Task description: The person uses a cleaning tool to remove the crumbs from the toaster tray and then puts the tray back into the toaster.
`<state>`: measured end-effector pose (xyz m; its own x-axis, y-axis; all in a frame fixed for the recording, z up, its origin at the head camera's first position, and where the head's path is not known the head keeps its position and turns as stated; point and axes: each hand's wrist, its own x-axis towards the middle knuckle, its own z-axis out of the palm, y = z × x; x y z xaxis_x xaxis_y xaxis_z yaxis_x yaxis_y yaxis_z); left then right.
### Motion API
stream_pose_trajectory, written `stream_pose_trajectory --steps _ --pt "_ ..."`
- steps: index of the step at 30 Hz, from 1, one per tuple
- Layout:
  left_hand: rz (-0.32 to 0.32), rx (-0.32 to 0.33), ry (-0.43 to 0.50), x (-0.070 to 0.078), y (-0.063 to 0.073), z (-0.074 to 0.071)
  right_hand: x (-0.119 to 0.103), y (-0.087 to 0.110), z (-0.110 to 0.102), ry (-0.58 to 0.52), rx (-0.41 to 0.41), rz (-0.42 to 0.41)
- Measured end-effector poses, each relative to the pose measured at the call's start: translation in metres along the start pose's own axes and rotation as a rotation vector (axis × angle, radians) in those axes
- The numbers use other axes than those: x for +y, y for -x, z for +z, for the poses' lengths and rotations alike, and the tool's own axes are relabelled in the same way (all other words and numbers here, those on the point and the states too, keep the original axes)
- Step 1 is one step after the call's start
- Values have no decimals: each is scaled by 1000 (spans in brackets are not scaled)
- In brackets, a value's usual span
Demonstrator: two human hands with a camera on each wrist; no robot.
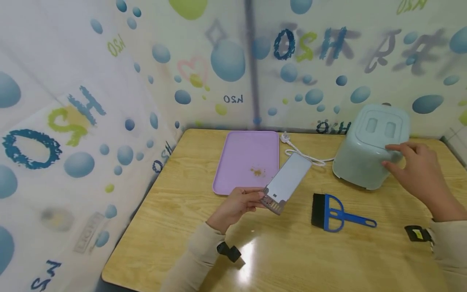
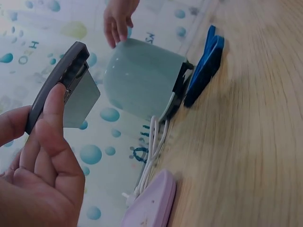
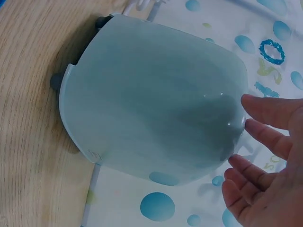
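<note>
My left hand [image 1: 237, 205] pinches the dark slotted end of a toaster's crumb tray [image 1: 290, 178] between thumb and fingers. The flat metal plate of the tray points up and away, held above the table and overlapping a corner of the lilac tray in the head view. At the right, a mint-green toaster [image 1: 363, 162] stands with a lid over its top. The fingertips of my right hand [image 1: 421, 170] are at the toaster's upper edge, fingers loosely extended. In the right wrist view, the toaster's smooth side [image 3: 156, 104] fills the middle.
The lilac tray [image 1: 242, 154] with a small heap of brown crumbs [image 1: 257, 172] lies at the back. A white cord with a plug [image 1: 285, 138] runs to the toaster. In front of the toaster lies a blue-handled brush [image 1: 335, 213] with black bristles. A patterned curtain hangs behind the table.
</note>
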<state>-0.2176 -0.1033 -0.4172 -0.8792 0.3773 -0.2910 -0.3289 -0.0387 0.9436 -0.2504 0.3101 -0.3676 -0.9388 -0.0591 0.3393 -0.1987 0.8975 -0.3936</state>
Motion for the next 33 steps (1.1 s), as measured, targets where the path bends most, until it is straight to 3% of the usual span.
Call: stream_pose_trajectory --steps 4,8,18,25,33 --pt "-13 -35 3 -2 -4 10 3 -2 1 17 0 -18" --pt "-33 -60 3 -3 -9 19 6 -3 2 19 -51 25" --pt "-67 -73 3 -11 -19 33 7 -2 4 26 -79 39" --pt "-97 -99 -3 -20 -26 43 7 -2 6 31 -47 -20" --pt "-121 -131 -36 -27 -40 53 3 1 8 106 31 19"
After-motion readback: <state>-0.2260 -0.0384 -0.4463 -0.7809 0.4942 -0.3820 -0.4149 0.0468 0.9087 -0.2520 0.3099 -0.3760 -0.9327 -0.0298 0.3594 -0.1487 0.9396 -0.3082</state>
